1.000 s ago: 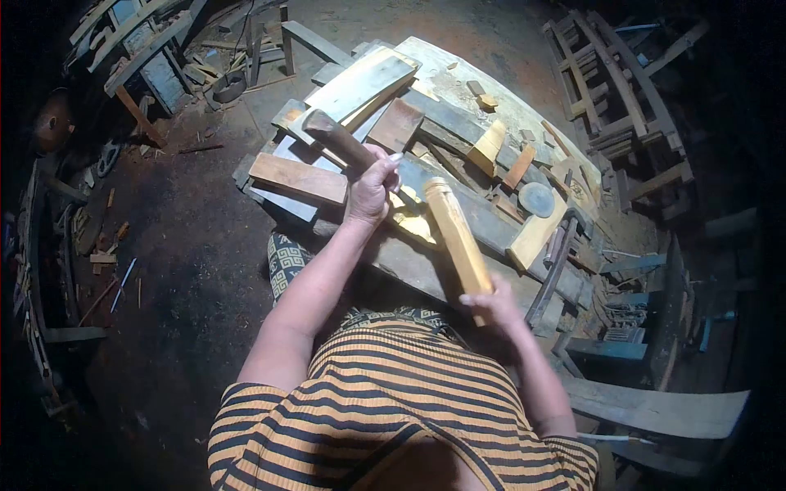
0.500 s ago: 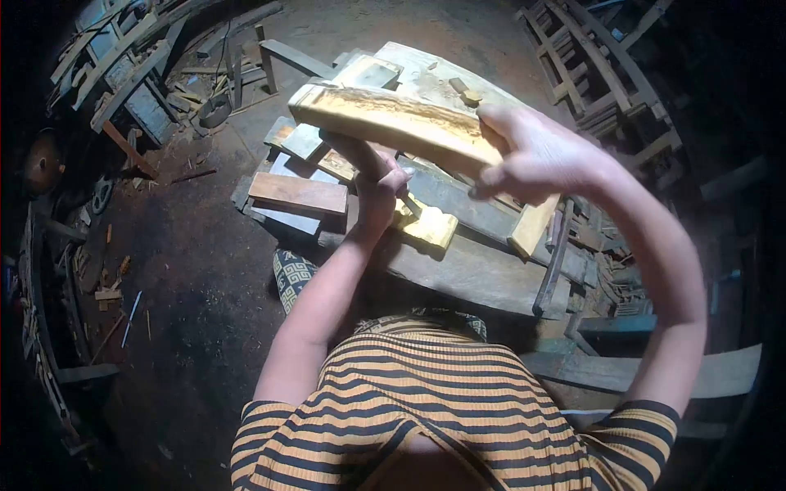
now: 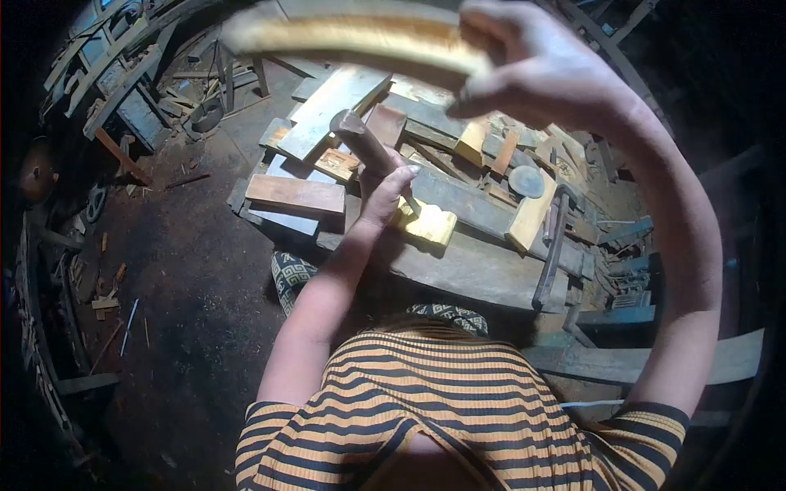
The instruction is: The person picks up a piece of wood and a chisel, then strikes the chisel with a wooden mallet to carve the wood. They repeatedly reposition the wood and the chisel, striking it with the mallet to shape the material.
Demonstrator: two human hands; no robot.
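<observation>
My left hand is wrapped round a chisel, its thick wooden handle tilted up and away from me. The blade end meets a small yellow carved wood piece lying on the workbench. Above the bench my right hand grips one end of a long, thick wooden block, blurred by motion. The block is raised well clear of the chisel handle, and its far end points left.
Left of my left hand lies a reddish-brown block. Pale planks, a round disc and a dark curved bar lie on the bench. Wood scraps litter the dark floor, with timber stacked around.
My right hand has lifted the wooden block up and away from the chisel, uncovering the handle's top and more of the bench. My left hand, chisel and yellow piece have hardly moved.
</observation>
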